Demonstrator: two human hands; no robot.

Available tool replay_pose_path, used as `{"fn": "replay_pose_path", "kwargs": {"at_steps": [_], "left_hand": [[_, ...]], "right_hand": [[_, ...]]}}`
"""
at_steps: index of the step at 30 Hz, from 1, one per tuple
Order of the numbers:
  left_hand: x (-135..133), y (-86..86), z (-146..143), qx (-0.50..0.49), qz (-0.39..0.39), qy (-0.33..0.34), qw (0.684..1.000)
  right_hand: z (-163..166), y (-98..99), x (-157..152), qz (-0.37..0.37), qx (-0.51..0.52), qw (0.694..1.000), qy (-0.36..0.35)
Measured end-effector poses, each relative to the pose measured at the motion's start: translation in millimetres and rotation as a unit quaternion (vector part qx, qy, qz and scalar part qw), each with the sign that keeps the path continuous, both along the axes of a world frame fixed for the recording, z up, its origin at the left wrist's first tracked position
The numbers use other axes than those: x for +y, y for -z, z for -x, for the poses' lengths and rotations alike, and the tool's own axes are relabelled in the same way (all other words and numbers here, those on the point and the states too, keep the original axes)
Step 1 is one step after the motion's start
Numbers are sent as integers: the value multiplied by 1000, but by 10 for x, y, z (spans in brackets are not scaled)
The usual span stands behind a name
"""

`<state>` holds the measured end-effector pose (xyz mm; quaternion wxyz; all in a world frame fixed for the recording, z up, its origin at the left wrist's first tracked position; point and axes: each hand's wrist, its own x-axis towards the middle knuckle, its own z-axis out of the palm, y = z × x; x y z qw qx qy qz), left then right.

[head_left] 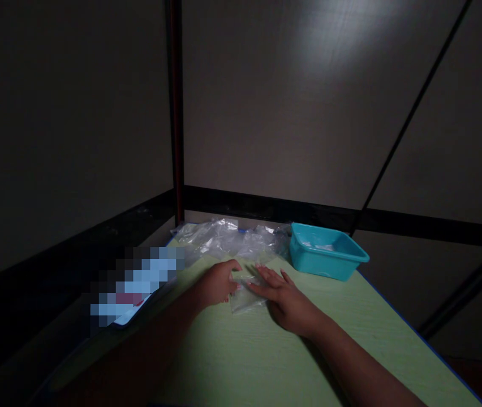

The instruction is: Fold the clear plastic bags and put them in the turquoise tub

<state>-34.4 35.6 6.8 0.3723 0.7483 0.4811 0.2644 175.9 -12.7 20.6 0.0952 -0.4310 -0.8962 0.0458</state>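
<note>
A small clear plastic bag [247, 302] lies flat on the light green table, between my two hands. My left hand [219, 282] is at the bag's left edge, with curled fingers and the thumb closed on that edge. From the right, my right hand [285, 299] reaches over the bag with its fingers stretched out and apart, the fingertips resting on the plastic. Whatever the bag may contain cannot be made out in the dim light.
Crumpled clear plastic bags [224, 237] are heaped along the table's far edge. Behind my right hand stands a turquoise plastic basin [326, 263] with something pale inside. A blurred-out lit screen [139, 291] is at the left edge. Walls rise behind the green table [224, 362].
</note>
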Motion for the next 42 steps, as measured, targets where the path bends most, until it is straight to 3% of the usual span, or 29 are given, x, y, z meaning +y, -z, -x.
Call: {"fn": "replay_pose_path", "kwargs": {"at_steps": [9,17,19,22,27,42], "left_hand": [[-22,1,-4,30,-21,-1,999],[-83,-97,-13,90,-138,-33,986],[-123,-142,-20,128,-203,-16,971],[-166,-148,-28,211,-277,68,935],[-164,-24,-31,289,-250,153,911],[-154,13,-27,306,-203,176,913]], "right_hand": [[5,18,0,27,-8,999,-27],[23,-18,-27,26,-16,999,-18],[27,-25,-35,26,-17,999,-15],[23,-15,-33,23,-17,1000,-13],[3,30,-2,17,-14,1000,-11],[-165,-53,2,64,38,997,31]]}}
